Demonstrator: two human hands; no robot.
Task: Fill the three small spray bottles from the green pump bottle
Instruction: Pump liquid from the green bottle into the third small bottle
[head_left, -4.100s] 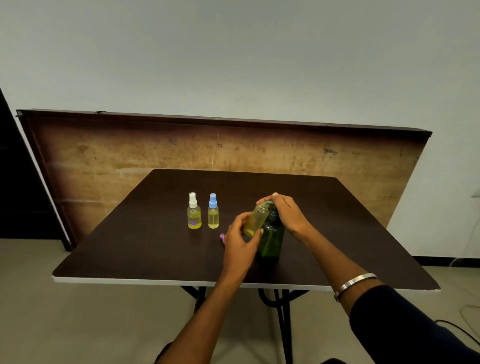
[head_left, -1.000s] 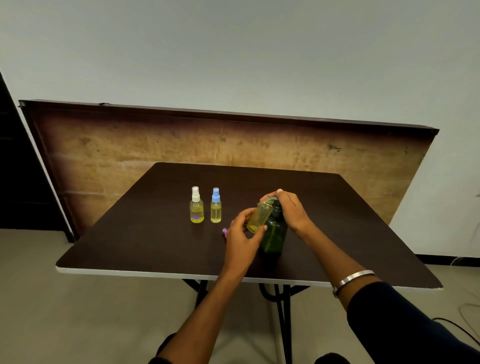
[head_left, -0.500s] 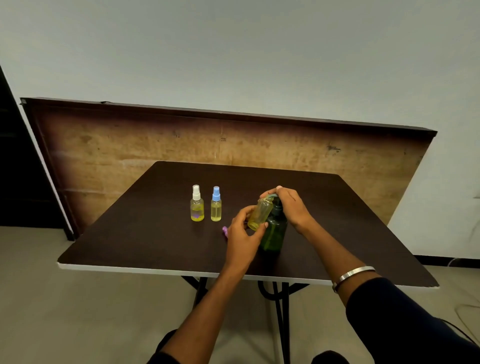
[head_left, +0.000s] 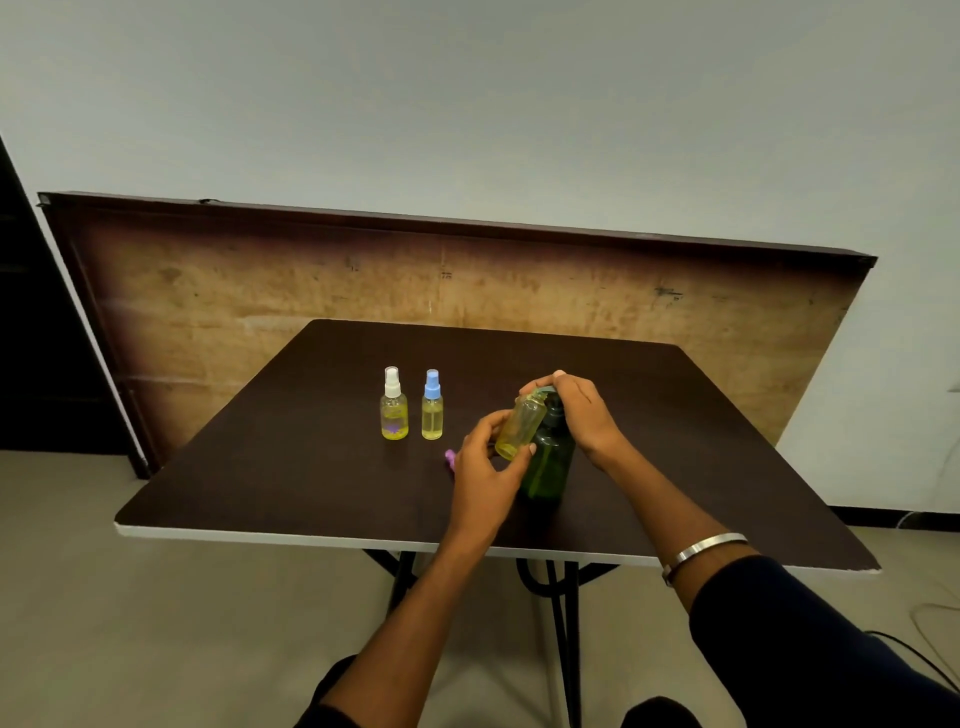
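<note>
So I've got my left hand wrapped around the open bottle, a little clear plastic cylinder with yellowish liquid in it. Thumb on one side, fingers curled round the other, and it's tilted so its mouth leans up toward my right hand. No cap on it as far as I can see.

My right hand is draped over the top of the green bottle, fingers curled down over the pump head, so the pump itself is mostly hidden under my palm. The green one is translucent dark plastic, round, with a wider shoulder, standing upright on the table just right of my left hand, and the small bottle's mouth is right up against its top. Can't tell if they actually touch.

Off to the left of my left hand, well apart from it, the other two stand upright side by side: the white-cap bottle and the blue-cap bottle, both clear with yellow liquid. Just left of my left hand and partly hidden behind it, there's a pink cap lying on the table.

The table top is dark, smooth, matte brown with a pale edge. There's a shiny metal bangle on my right wrist.
</note>
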